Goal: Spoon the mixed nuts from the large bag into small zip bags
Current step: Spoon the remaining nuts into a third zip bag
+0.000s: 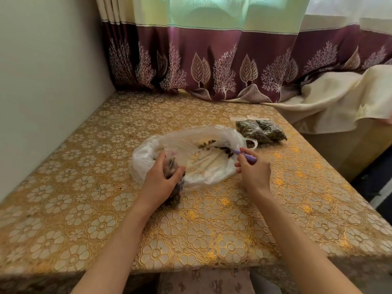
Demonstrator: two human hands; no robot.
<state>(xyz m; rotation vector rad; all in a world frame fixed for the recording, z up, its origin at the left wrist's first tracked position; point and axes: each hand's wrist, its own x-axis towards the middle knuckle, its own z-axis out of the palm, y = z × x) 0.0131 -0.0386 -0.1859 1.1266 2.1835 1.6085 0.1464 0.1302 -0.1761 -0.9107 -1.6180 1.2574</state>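
Note:
A large clear plastic bag (pixel 203 164) lies open on the table with a small heap of mixed nuts (pixel 220 147) at its far side. My left hand (pixel 159 183) grips a small zip bag (pixel 177 187) partly filled with nuts, held over the large bag's near-left edge. My right hand (pixel 253 171) holds a purple spoon (pixel 246 156) by its handle. The spoon's bowl reaches into the nuts and is mostly hidden by the plastic.
Two filled small zip bags (pixel 261 130) lie at the back right of the table (pixel 106 209), which wears a gold floral cloth. A wall stands to the left, a curtain (pixel 212 66) behind, and a cream cloth (pixel 331 98) drapes at the right.

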